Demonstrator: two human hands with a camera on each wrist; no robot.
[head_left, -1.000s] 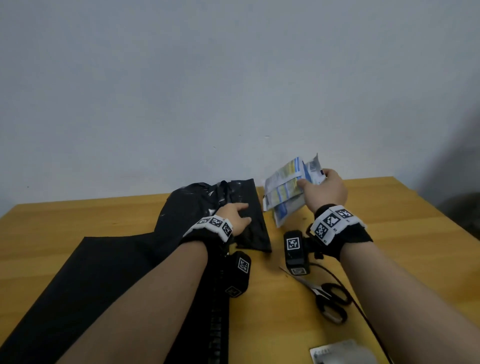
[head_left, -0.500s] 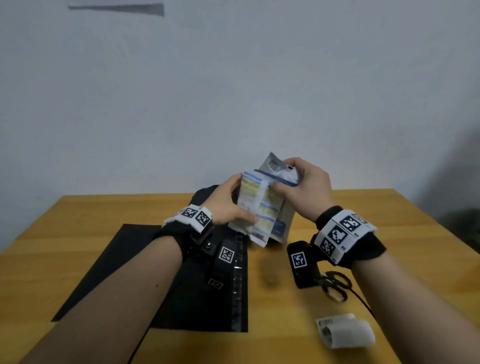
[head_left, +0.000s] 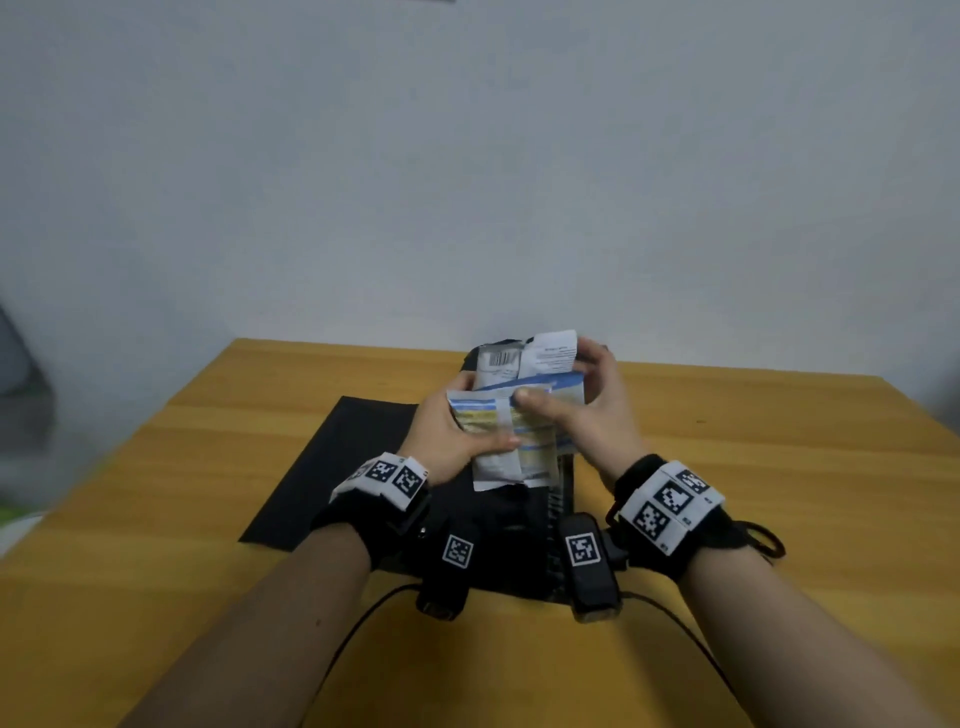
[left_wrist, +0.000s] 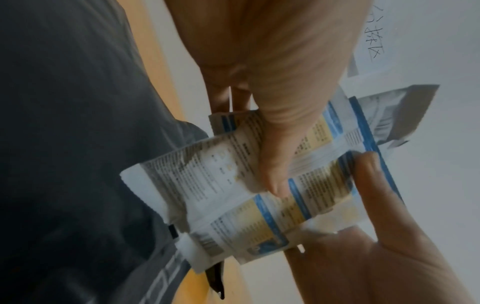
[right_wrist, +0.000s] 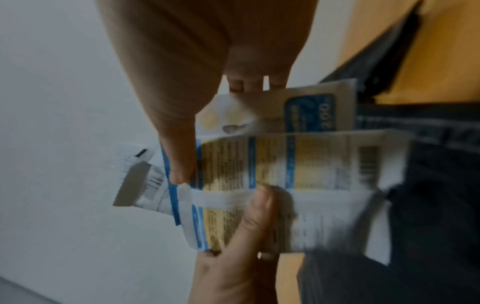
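A bundle of white, blue and yellow printed packets (head_left: 540, 457) is held up over a black plastic bag (head_left: 337, 467) that lies flat on the wooden table (head_left: 208, 467). My left hand (head_left: 483, 436) grips the bundle's lower left, thumb across the front. My right hand (head_left: 556, 395) grips the upper right, thumb on the blue stripe. A silver packet with a barcode (head_left: 498, 361) sticks out behind. The left wrist view shows the packets (left_wrist: 215, 185) under my left thumb (left_wrist: 275, 164). In the blurred right wrist view the packets (right_wrist: 311, 164) sit between both thumbs.
Black scissors (head_left: 763, 540) peek out behind my right wrist on the table. A thin black cable (head_left: 363, 618) runs over the front of the table. A plain grey wall stands right behind the table's far edge.
My left hand has left the black bag and taken hold of the packets with the right. The bundle has moved left, over the bag, which now lies flat.
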